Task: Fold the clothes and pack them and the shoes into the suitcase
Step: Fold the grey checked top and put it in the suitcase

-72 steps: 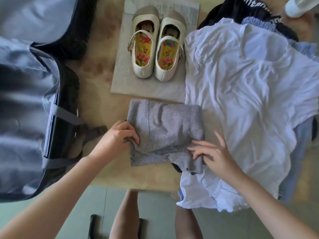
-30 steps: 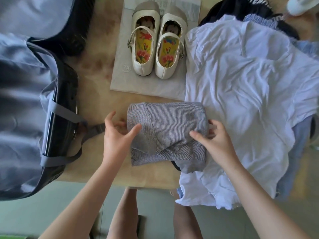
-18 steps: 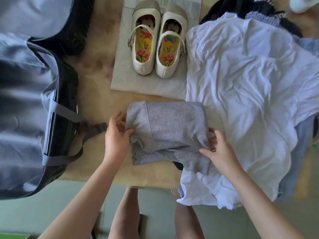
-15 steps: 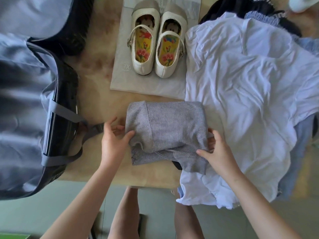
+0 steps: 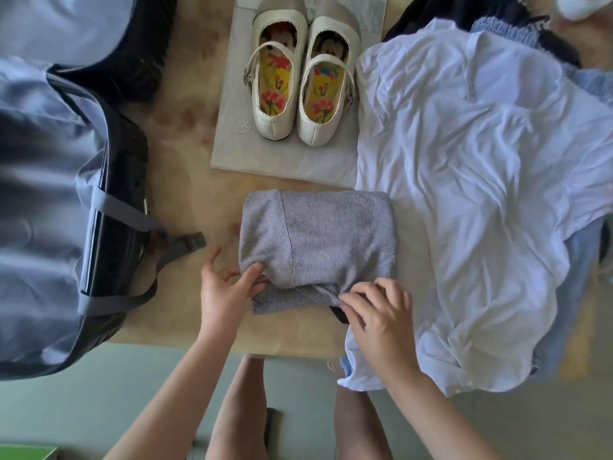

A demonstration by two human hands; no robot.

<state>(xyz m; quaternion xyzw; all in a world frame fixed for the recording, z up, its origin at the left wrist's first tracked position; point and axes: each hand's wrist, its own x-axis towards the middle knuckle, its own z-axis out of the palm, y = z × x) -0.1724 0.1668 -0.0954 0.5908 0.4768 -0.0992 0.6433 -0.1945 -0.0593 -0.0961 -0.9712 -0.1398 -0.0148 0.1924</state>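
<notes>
A folded grey striped garment (image 5: pixel 325 237) lies on the table in front of me. My left hand (image 5: pixel 222 293) pinches its near left corner between thumb and fingers. My right hand (image 5: pixel 381 313) has curled fingers gripping the garment's near right edge. An open dark suitcase (image 5: pixel 49 200) with grey lining and straps sits at the left. A pair of cream shoes (image 5: pixel 298 84) with flowered insoles stands on a pale bag (image 5: pixel 232 134) at the back. A crumpled white shirt (image 5: pixel 471 180) covers the right side.
Dark and blue clothes (image 5: pixel 517 31) lie under the white shirt at the back right. A loose suitcase strap with a buckle (image 5: pixel 189 244) trails across the table near my left hand. The table's front edge (image 5: pixel 185 343) runs just below my wrists.
Both hands slid toward me along the grey garment. My right hand moved from its right side to the near edge and curled on it; my left hand now pinches the near left corner.
</notes>
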